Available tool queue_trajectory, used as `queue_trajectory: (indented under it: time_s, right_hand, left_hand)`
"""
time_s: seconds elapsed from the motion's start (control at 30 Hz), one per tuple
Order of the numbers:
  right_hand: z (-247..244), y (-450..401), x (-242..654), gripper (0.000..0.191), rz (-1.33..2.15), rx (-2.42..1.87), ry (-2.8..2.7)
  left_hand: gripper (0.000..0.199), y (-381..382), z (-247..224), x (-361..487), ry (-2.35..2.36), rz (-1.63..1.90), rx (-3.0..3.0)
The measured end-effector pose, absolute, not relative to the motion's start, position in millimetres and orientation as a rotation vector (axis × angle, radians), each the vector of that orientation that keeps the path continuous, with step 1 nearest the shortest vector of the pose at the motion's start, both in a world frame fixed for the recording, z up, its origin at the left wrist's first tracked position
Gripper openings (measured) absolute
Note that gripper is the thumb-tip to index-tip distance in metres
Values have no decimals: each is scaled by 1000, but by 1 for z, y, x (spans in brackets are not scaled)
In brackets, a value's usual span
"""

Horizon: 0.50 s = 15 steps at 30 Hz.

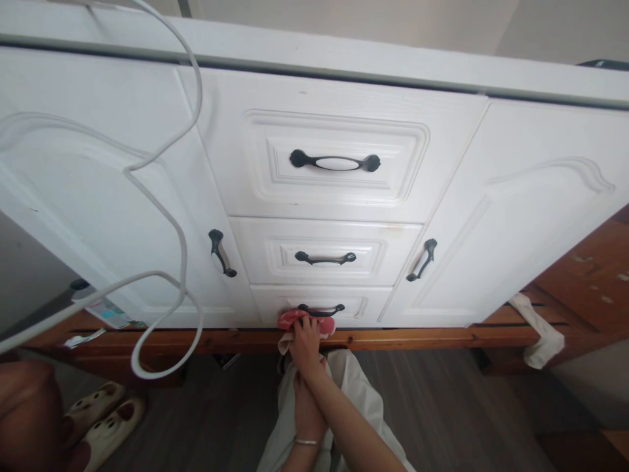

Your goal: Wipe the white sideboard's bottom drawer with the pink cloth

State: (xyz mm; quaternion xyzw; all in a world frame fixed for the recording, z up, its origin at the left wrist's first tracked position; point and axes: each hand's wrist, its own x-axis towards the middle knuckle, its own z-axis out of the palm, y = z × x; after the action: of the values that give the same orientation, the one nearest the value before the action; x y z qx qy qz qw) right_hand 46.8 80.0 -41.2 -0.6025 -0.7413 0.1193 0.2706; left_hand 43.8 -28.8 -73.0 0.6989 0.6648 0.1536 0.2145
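A pink-red cloth [293, 319] with paler patches lies against the bottom drawer [268, 298], just under its dark handle [320, 311]. My right hand [305, 341] grips this cloth from above, its fingers bent over it at the drawer front. Crossed beneath my right forearm is my left hand [301, 393], with a bangle [306, 442] at the wrist. Its fingers are hidden behind the right hand and arm, so their hold does not show.
The white cabinet [339, 92] has more drawers and two side doors. A white cable [177, 229] loops across its left side. A wooden ledge [417, 338] runs below, with a pale cloth [538, 331] draped at right. At lower left are another person's leg [27, 413] and cream clogs [115, 429].
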Motion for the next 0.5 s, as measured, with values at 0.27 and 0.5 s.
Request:
queue_trajectory:
  time_s: [0.27,0.5]
  right_hand:
    - [-58,77,203,23,-193,-1842,-1687]
    - [11,98,251,22,-362,-1723,-1527]
  left_hand:
    - [45,-30,-60,56,2083,507,2039]
    - [44,-30,-61,55,2107,518,2104]
